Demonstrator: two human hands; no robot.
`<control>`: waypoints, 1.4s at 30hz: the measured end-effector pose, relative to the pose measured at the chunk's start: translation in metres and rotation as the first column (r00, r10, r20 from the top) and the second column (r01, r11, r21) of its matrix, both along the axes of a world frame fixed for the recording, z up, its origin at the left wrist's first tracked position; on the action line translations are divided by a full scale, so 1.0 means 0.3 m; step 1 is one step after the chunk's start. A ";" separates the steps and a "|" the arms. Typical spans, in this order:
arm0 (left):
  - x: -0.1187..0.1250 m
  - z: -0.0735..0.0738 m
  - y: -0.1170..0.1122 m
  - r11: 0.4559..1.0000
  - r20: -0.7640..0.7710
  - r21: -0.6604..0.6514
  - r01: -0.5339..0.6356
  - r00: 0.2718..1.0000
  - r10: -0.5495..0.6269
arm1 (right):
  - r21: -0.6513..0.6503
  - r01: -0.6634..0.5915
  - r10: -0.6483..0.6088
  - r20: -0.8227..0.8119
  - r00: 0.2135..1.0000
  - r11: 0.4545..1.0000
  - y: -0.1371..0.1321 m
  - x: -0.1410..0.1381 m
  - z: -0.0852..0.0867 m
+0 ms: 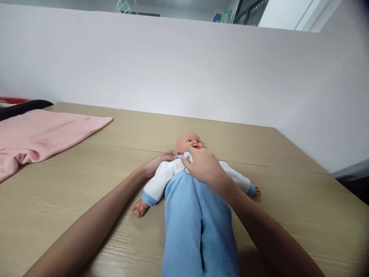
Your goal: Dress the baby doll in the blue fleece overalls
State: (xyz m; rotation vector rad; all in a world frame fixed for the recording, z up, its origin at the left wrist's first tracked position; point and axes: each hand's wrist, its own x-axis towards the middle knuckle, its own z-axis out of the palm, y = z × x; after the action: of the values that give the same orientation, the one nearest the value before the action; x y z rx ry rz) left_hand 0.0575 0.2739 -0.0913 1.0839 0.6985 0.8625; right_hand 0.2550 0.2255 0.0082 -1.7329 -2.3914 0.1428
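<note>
A baby doll (188, 141) lies on its back, its head toward the wall and its arms spread out. It wears a fleecy romper (196, 215) with light blue legs, white sleeves and blue cuffs. A small round patch shows on the chest near the collar. My left hand (161, 161) is at the collar beside the doll's neck, its fingertips closed on the blue edge. Over the upper chest, my right hand (204, 165) grips the romper by the collar with thumb and forefinger. Its other fingers are mostly hidden.
A pink cloth (46, 134) lies at the left of the wooden table (129, 130). Behind it are a black curved edge (29, 105) and something red. A white wall (173, 65) closes off the back. A grey and black object (354, 177) stands beyond the right edge.
</note>
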 end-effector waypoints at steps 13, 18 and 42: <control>-0.152 0.168 -0.039 0.953 -0.530 0.209 0.219 0.844 -0.077 | -0.008 0.151 -0.150 0.090 0.985 0.989 0.028 0.051 0.021; -0.145 0.159 -0.028 0.895 -0.578 0.312 0.318 0.812 -0.087 | -0.014 0.133 -0.132 0.028 0.991 0.991 -0.002 0.116 0.010; 0.495 0.271 -0.146 0.322 -0.801 0.573 0.754 0.432 0.414 | -0.057 0.030 -0.049 -0.379 0.924 0.998 -0.275 0.841 -0.238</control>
State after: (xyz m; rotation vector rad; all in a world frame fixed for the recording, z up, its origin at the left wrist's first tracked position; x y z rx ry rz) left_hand 0.2059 0.2300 -0.0101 2.8885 0.8457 0.2258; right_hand 0.5072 0.1431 -0.0631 -1.5977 -2.0846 0.4900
